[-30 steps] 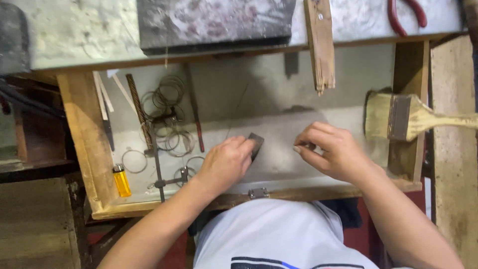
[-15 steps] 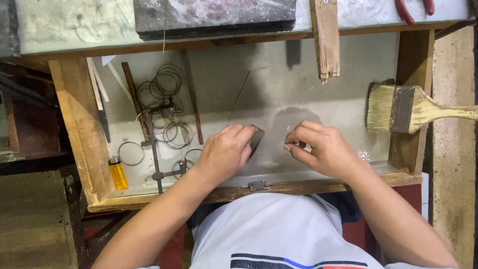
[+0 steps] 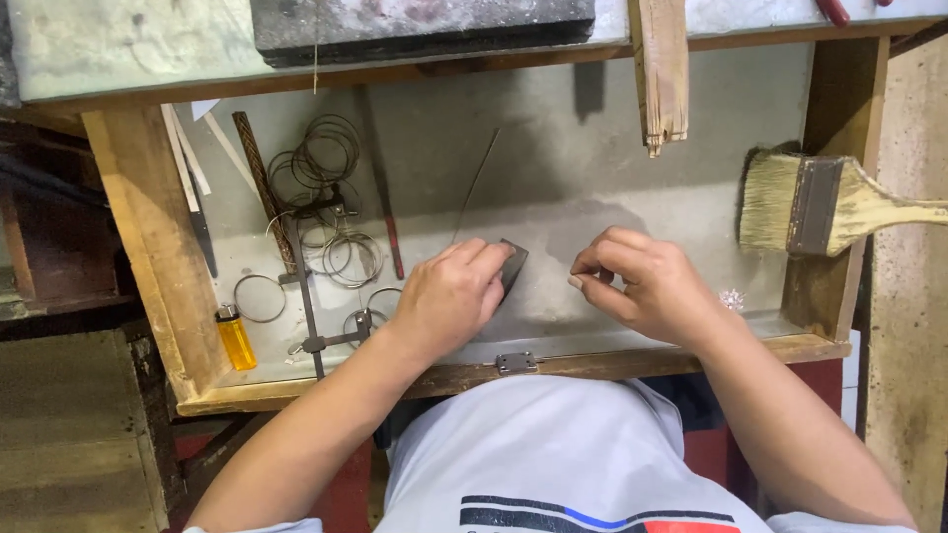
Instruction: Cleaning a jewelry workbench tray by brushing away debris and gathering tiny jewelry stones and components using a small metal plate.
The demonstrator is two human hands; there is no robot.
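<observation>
1. Left hand (image 3: pixel 449 296) at centre frame, fingers closed over a small dark flat block (image 3: pixel 513 268) lying on the grey floor of the open wooden drawer (image 3: pixel 148 257); only the block's upper-right corner visible past the fingertips.
2. Right hand (image 3: pixel 647 286) just right of centre, fingers curled in a pinch; something tiny perhaps held there (too small to tell what, or whether anything at all).
3. Against the frames a moment ago: hands barely shifted, both lower in the drawer and nearer each other, still apart; left grip kept on the block throughout, so fine work carried on in place.
4. Left of the hands: wire rings (image 3: pixel 326 168), a thin saw frame (image 3: pixel 306 286), a yellow lighter (image 3: pixel 235 338).
5. Right edge: wide paintbrush (image 3: pixel 820 205) resting on the drawer's side, handle cut off by the frame.
6. Top: dark slab (image 3: pixel 415 20) and wooden peg (image 3: pixel 660 69) on the bench, both cropped; glinting speck (image 3: pixel 732 300) beside the right wrist, not identifiable.
</observation>
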